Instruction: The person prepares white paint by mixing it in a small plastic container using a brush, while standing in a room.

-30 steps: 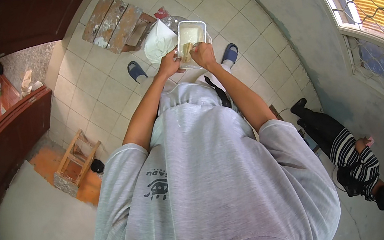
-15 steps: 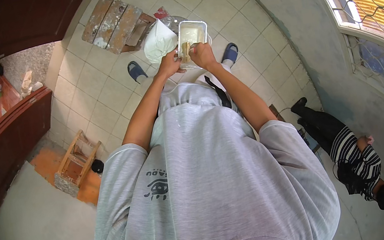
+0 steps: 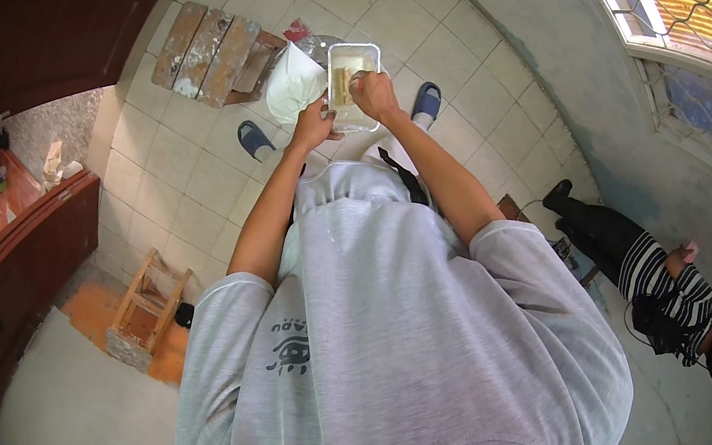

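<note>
A shallow rectangular whitish plastic tray (image 3: 354,48) is in front of me, between my feet. My left hand (image 3: 314,124) is closed at its near left edge, gripping it. My right hand (image 3: 373,96) is over the tray, fingers curled round a tan, elongated tool that looks like a paint roller (image 3: 340,85); its handle is hidden by my fingers. The tool lies along the tray's left side, inside it. Pale, wet-looking material covers part of the tray's bottom. Left of the tray, close to my left hand, stands a full white bag (image 3: 295,83).
A paint-stained wooden stool (image 3: 208,52) stands ahead on the left. My feet, in dark blue slides (image 3: 426,102), are apart on the tiled floor. Another person (image 3: 654,278) is at the right by the wall. A wooden frame (image 3: 147,297) sits at left, near an open brown door (image 3: 21,285).
My right hand has shifted slightly, and the tan tool has moved farther up the tray, away from me. My left hand keeps its hold. The person at right has moved slightly.
</note>
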Demonstrator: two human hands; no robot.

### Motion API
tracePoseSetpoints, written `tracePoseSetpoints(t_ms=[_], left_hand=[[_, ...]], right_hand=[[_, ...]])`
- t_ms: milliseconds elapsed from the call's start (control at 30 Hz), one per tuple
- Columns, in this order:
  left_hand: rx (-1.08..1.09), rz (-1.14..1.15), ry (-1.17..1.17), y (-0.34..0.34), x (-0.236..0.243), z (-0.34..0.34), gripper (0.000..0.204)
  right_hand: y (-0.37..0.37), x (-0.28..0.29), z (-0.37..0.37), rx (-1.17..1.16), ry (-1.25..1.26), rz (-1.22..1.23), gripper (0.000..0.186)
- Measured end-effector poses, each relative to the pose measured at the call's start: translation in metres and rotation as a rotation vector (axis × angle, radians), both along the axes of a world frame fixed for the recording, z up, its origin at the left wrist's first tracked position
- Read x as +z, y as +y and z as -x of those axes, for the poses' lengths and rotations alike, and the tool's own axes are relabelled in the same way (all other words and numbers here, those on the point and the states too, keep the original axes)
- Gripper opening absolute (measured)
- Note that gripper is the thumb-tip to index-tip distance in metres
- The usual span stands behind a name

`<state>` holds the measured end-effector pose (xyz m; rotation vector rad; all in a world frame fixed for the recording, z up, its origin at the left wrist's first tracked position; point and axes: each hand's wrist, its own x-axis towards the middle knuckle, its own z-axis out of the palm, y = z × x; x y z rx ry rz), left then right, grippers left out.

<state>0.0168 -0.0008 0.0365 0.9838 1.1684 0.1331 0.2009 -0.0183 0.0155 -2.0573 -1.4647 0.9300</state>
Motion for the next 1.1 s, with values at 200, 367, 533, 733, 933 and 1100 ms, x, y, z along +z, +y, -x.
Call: tracePoseSetpoints(t_ms=[200,367,533,733,933,1100], left_hand=[[0.029,-0.006,-0.028,-0.004,-0.011,0.005,0.058],[-0.003,-0.027,-0.018,-0.003,-0.011,0.002,0.061],[-0.013,-0.094,0.062,-0.006,-0.014,0.002,0.071],[-0.001,-0.118,0.073,-0.010,-0.027,0.006,0.072],[0.003,-0.093,0.036,-0.007,-0.019,0.001,0.067],[0.038,-0.064,0.047,-0.009,-0.012,-0.003,0.067]], right_hand=[[-0.005,0.011,-0.004,-0.079,-0.151,0.040,0.022],[-0.026,0.017,-0.023,0.073,0.041,0.054,0.031],[-0.054,0.033,-0.028,-0.061,0.154,0.058,0.036],[-0.069,-0.025,-0.068,-0.400,0.118,0.057,0.027],[-0.033,-0.080,-0.066,-0.097,-0.016,-0.037,0.028],[-0.020,-0.112,-0.077,0.089,-0.136,0.075,0.034]])
